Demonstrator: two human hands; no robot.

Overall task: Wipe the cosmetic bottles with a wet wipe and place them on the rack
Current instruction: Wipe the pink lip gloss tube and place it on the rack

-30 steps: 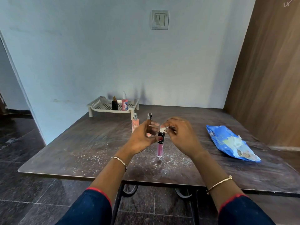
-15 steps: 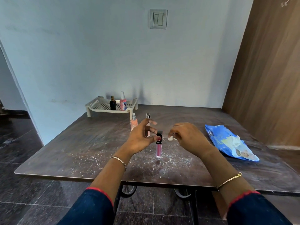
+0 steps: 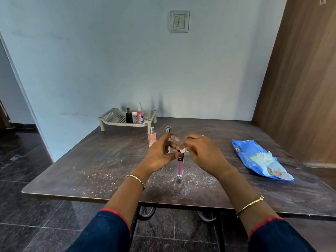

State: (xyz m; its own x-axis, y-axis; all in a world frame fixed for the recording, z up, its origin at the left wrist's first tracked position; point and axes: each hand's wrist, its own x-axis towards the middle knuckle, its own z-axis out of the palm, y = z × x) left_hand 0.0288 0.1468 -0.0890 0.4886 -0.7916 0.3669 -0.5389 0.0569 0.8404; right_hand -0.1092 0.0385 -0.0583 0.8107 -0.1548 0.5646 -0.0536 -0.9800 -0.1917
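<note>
On rack [image 3: 109,118] at back, 2 bottles [image 3: 129,117] are already placed. Mid worktop [image 3: 91,170], pink tube [image 3: 180,167] is held upright by left hand [image 3: 160,157] fingers, cap rubbed w/ wipe [image 3: 182,150] pinched in right hand [image 3: 201,153]; 2 sprays [image 3: 152,137] behind seem left to do.

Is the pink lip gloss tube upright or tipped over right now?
Upright. The pink lip gloss tube stands on its base on the table, black cap up, left hand at the cap.

**Route to rack: open on the left**

Peach bottle [image 3: 152,138] and black-capped tube [image 3: 168,129] stand upright near the rack [image 3: 109,116], before its right front corner. Bare table [image 3: 101,157] lies left of them. Black bottle [image 3: 129,116] and pink spray [image 3: 140,115] fill the rack's right; its left grid is open. Wipes pack [image 3: 254,157] lies on the table's right.
</note>
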